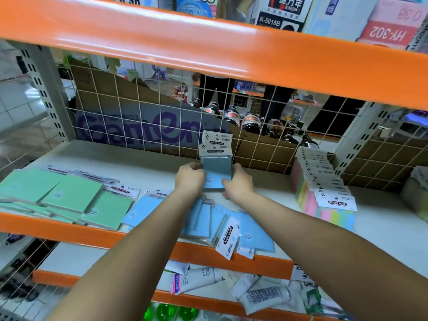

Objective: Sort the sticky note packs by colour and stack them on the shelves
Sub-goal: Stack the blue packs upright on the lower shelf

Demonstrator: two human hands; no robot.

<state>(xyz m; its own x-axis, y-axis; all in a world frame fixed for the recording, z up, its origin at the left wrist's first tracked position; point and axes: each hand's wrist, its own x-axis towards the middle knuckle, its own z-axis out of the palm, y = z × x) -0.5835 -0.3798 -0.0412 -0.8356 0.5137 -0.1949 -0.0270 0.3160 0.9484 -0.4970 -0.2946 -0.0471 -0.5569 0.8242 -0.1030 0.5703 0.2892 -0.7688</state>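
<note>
Both my hands hold a small stack of blue sticky note packs [216,169] upright near the middle of the white shelf [148,163]. My left hand [190,178] grips its left edge and my right hand [237,181] grips its right edge. White header cards stick up from the top of the stack. Below my wrists, several loose blue packs [252,232] lie scattered at the shelf's front edge. A spread of green packs [69,195] lies at the left. At the right, a leaning row of multicolour packs [324,193] rests on the shelf.
A white wire grid [162,126] backs the shelf, with a cardboard box and dark bottles behind it. An orange beam [208,49] runs overhead and another edges the shelf front. Tubes and green bottles lie on the lower shelf [254,293]. A person's legs stand beyond the grid.
</note>
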